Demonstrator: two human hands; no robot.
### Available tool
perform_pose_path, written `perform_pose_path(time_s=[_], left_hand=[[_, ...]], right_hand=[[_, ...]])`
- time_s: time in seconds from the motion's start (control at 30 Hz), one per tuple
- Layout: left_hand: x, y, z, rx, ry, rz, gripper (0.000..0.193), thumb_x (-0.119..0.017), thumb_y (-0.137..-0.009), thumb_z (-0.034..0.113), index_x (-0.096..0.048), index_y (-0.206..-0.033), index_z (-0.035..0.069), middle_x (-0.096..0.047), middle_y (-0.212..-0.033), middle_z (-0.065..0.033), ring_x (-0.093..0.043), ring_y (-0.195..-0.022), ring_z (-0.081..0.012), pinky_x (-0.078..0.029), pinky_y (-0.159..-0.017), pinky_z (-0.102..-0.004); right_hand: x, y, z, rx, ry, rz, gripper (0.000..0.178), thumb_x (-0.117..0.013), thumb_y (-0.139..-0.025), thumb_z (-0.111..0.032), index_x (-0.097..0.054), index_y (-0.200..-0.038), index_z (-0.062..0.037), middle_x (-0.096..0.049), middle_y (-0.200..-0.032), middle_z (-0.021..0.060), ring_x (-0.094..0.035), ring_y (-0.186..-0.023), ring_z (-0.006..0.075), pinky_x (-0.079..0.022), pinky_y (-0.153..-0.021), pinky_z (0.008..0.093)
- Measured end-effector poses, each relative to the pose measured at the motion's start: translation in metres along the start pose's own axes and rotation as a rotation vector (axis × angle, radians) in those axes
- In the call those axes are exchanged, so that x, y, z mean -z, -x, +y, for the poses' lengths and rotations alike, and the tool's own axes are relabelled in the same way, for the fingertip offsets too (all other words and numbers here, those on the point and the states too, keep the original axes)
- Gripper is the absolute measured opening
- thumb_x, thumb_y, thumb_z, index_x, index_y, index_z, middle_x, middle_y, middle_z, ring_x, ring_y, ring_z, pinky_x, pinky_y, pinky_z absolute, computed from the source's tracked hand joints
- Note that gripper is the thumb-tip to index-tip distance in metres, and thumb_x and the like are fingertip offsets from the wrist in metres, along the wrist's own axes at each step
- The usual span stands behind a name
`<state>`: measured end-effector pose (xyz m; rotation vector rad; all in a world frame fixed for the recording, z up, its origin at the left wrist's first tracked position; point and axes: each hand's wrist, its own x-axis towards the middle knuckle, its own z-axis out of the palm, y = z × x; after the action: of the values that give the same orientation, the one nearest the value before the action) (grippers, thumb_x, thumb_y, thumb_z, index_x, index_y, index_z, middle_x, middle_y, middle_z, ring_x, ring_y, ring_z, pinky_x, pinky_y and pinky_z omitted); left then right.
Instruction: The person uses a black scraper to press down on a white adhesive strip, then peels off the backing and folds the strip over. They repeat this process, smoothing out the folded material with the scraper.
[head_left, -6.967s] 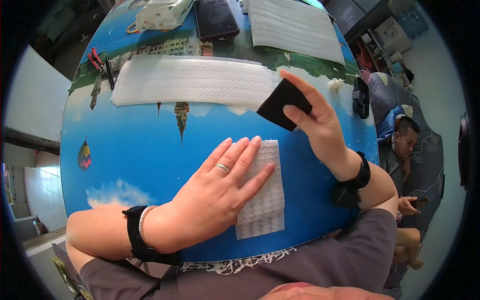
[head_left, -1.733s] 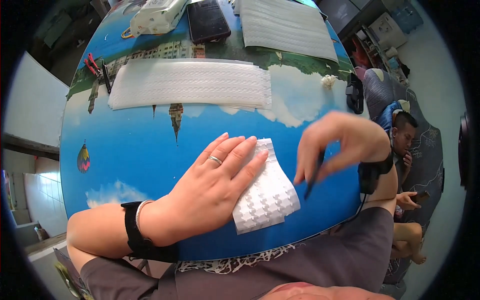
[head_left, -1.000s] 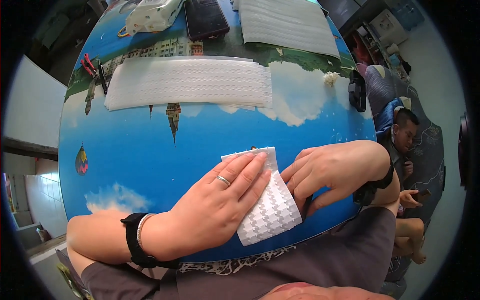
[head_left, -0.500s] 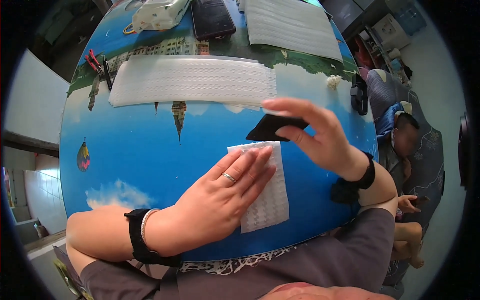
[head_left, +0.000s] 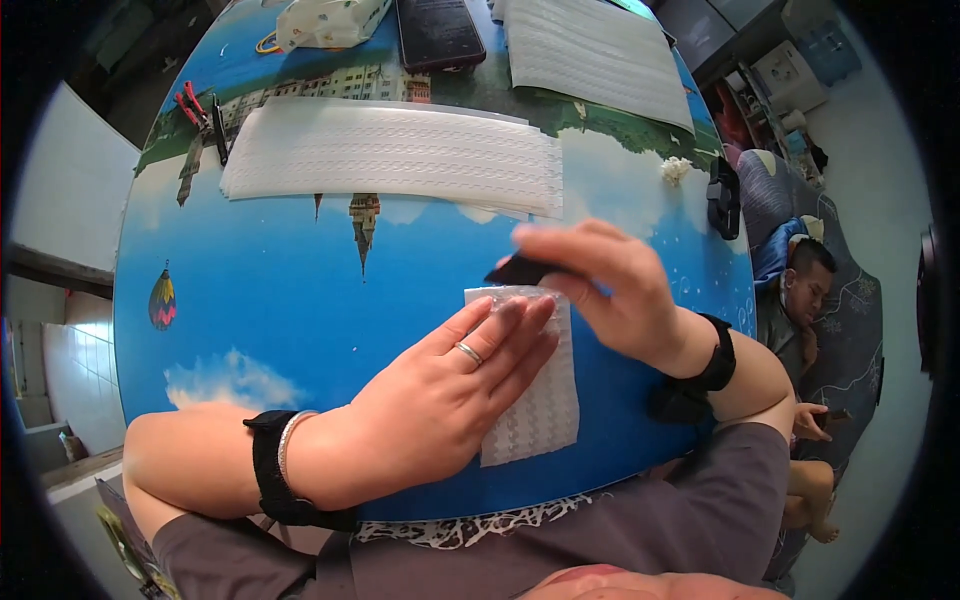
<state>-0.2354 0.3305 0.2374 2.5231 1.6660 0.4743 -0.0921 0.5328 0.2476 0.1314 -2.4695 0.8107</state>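
A white strip (head_left: 548, 425) with rows of small raised marks lies on the blue table in front of me. My left hand (head_left: 440, 400) rests flat across its upper part, fingers stretched out and close together. Between the thumb and fingers of my right hand (head_left: 625, 295) is a flat black piece with a straight edge, like a scraper (head_left: 525, 270). It is at the strip's far end, just beyond my left fingertips, and is partly covered by my fingers. Whether it touches the strip I cannot tell.
Beyond my hands lies a stack of long white strips (head_left: 390, 155). Behind it are a dark phone (head_left: 440, 35), a soft white pack (head_left: 330, 22) and larger white sheets (head_left: 600, 60). Red-handled pliers (head_left: 188, 105) lie at left, a black strap (head_left: 722, 198) at right. A person (head_left: 800, 280) is beyond the right edge.
My right hand has moved slightly left and lower, bringing the black scraper down to the strip's far edge. My left hand stays flat on the strip.
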Motion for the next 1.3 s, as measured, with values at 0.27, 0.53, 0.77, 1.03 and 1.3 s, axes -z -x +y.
perform_pose_path(time_s=[0.27,0.53,0.77,1.03,1.3], left_hand=[[-0.005,0.001,-0.001,-0.004,0.051,0.025,0.065,-0.049,-0.092,0.016,-0.047,-0.153,-0.005,-0.041,-0.162,-0.0240,-0.033,-0.156,-0.0372,-0.026,-0.128,-0.0507],[-0.002,-0.003,0.000,0.001,0.082,-0.011,0.066,-0.050,-0.090,0.015,-0.047,-0.152,-0.007,-0.044,-0.159,-0.0252,-0.033,-0.155,-0.0377,-0.025,-0.129,-0.0517],[-0.003,-0.003,0.000,-0.005,0.064,0.011,0.066,-0.051,-0.089,0.016,-0.048,-0.152,-0.006,-0.044,-0.159,-0.0244,-0.033,-0.155,-0.0371,-0.026,-0.128,-0.0516],[-0.005,-0.002,-0.002,-0.028,0.040,-0.013,0.069,-0.051,-0.089,0.018,-0.046,-0.153,-0.006,-0.042,-0.160,-0.0258,-0.035,-0.153,-0.0390,-0.027,-0.127,-0.0518],[-0.004,-0.001,-0.001,-0.005,0.072,0.001,0.070,-0.052,-0.086,0.014,-0.047,-0.152,-0.006,-0.043,-0.160,-0.0242,-0.035,-0.154,-0.0360,-0.026,-0.128,-0.0497]], right_hand=[[0.001,0.000,-0.003,0.004,0.089,-0.015,0.045,-0.075,-0.084,0.004,-0.075,-0.127,-0.0085,-0.078,-0.115,0.0067,-0.068,-0.084,0.0221,-0.057,-0.074,0.0327],[-0.004,0.001,-0.004,0.069,0.140,-0.093,0.043,-0.074,-0.082,0.000,-0.077,-0.123,-0.0101,-0.079,-0.112,0.0058,-0.068,-0.080,0.0209,-0.055,-0.073,0.0338],[0.000,-0.002,-0.009,0.085,0.175,-0.057,0.042,-0.072,-0.084,0.002,-0.078,-0.123,-0.0110,-0.079,-0.113,0.0048,-0.068,-0.083,0.0205,-0.055,-0.075,0.0339],[-0.011,0.001,0.001,-0.056,-0.013,0.096,0.040,-0.072,-0.087,0.004,-0.077,-0.124,-0.0102,-0.079,-0.112,0.0058,-0.068,-0.083,0.0216,-0.055,-0.074,0.0329],[-0.004,-0.001,-0.005,-0.026,0.067,-0.024,0.039,-0.072,-0.088,0.004,-0.075,-0.126,-0.0093,-0.079,-0.112,0.0062,-0.068,-0.083,0.0224,-0.056,-0.074,0.0325]])
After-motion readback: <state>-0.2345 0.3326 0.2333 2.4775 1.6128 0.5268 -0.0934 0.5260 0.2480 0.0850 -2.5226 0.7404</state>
